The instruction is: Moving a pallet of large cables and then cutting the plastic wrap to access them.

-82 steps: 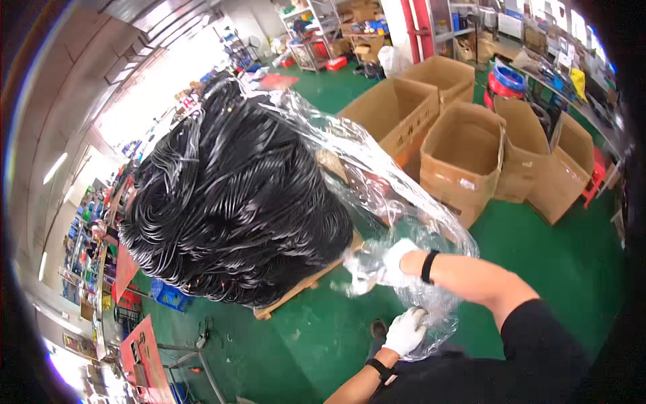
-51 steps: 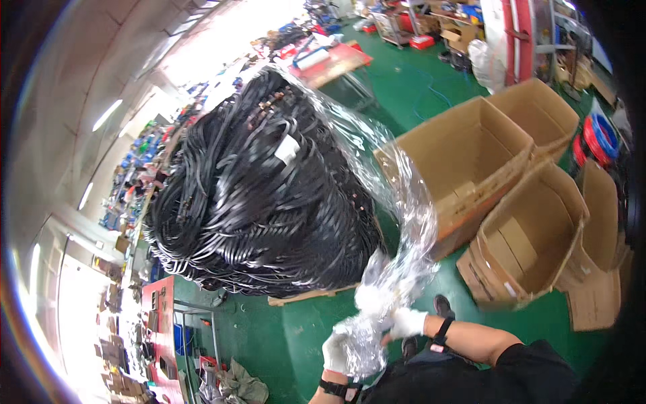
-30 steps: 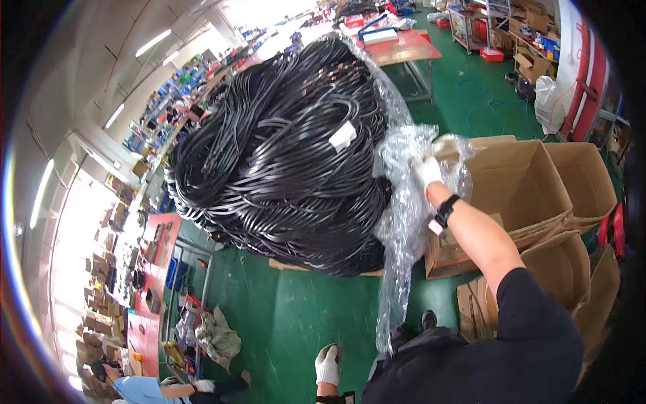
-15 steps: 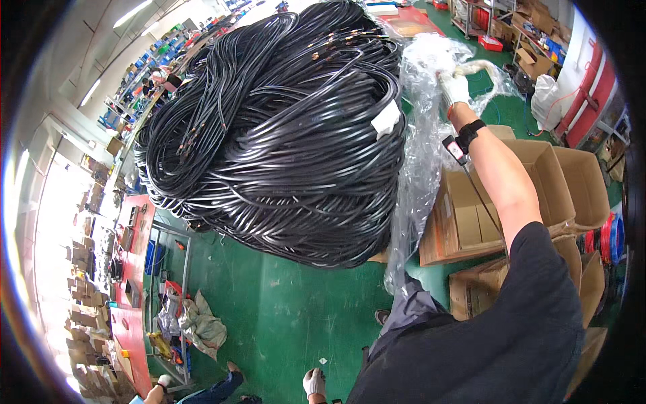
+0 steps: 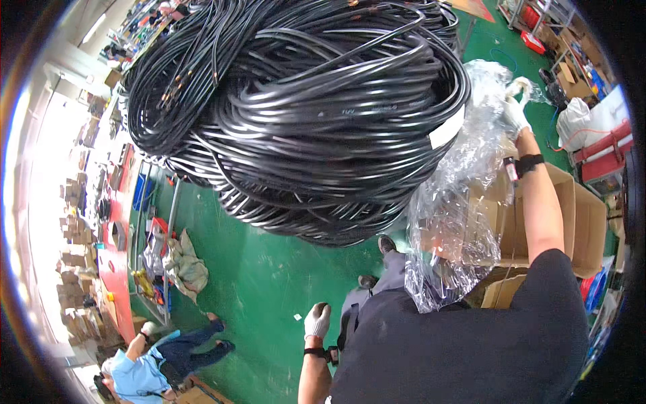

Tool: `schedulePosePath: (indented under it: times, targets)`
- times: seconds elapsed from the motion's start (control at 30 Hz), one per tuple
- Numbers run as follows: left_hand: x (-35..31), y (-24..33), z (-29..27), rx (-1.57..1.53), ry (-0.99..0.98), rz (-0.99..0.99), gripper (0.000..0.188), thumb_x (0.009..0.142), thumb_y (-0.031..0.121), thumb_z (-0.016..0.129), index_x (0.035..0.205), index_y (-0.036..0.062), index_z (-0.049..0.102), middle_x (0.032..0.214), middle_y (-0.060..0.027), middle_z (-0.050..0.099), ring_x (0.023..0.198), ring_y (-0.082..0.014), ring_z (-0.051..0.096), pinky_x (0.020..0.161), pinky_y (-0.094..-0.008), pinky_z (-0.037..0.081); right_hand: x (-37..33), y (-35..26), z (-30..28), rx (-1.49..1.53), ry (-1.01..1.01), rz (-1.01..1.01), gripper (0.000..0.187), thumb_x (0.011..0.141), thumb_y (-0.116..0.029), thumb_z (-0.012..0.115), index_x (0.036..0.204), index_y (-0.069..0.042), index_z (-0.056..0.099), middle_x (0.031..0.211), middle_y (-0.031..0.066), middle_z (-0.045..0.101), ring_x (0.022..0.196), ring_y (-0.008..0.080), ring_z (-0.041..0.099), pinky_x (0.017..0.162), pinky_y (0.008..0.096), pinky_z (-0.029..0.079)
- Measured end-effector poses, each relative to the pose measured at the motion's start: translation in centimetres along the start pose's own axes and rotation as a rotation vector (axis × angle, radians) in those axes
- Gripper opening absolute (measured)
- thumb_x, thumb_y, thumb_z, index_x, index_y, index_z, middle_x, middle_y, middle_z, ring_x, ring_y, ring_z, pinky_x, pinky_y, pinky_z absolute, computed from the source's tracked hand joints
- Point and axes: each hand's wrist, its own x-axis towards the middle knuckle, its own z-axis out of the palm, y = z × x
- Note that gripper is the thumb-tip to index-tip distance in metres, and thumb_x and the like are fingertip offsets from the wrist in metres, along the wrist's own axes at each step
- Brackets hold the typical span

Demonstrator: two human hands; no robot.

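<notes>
My right hand (image 5: 516, 114), in a white glove with a black wrist strap, grips the clear plastic film (image 5: 457, 195) near its upper end. The crumpled film hangs from there past the right side of a huge bundle of black cables (image 5: 323, 128) and over the cardboard boxes. My left hand (image 5: 317, 320), also gloved and strapped, is low over the floor, apart from the bundle. Its fingers are curled together, and I see nothing in them. Copper-coloured ends (image 5: 176, 84) show on the cables at the left. A white label (image 5: 447, 129) sits on the bundle's right side.
Open cardboard boxes (image 5: 555, 232) stand at my right. Left, beside a red workbench (image 5: 116, 269), a pale sack (image 5: 185, 266) leans by a metal frame. A person in a light blue shirt (image 5: 138, 377) is at lower left. Green floor (image 5: 259, 283) lies in front of me.
My right hand has moved right and slightly down with the film, which now spreads wider over the boxes. My left hand has come up further into view. The view has shifted, showing more of the co-worker.
</notes>
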Motion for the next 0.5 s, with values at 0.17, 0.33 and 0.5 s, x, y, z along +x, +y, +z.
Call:
schedulePosePath:
  times: [0.17,0.33,0.5]
  targets:
    - [-1.2,1.1,-0.7,0.216,-0.121,0.012,0.046,0.100,0.039,0.068,0.127,0.0033,0.074,0.122,-0.0178,0.079,0.115,-0.0296,0.075,0.100,-0.0376,0.056,-5.4,-3.1,-3.3,0.788,0.070,0.139,0.036,0.112,-0.029,0.054,0.129,-0.002,0.069,0.113,0.0067,0.068,0.097,0.0172,0.057,0.085,0.0353,0.049]
    - [-0.9,-2.3,-1.9,0.134,-0.062,0.028,0.041,0.101,0.037,0.067,0.124,0.0054,0.075,0.117,-0.0156,0.080,0.110,-0.0280,0.077,0.098,-0.0372,0.058,-8.1,-1.9,-6.5,0.331,-0.035,-0.034,0.041,0.111,-0.027,0.057,0.147,-0.007,0.055,0.126,0.0043,0.065,0.106,0.0185,0.062,0.091,0.0368,0.053]
    - [-2.3,-7.5,-1.4,0.113,-0.022,0.038,0.041,0.099,0.039,0.066,0.122,0.0065,0.076,0.115,-0.0158,0.080,0.109,-0.0288,0.077,0.096,-0.0379,0.058,-15.1,-5.8,-4.6,0.438,-0.129,-0.064,0.049,0.106,-0.023,0.066,0.151,-0.010,0.052,0.131,0.0022,0.060,0.114,0.0180,0.057,0.097,0.0379,0.051]
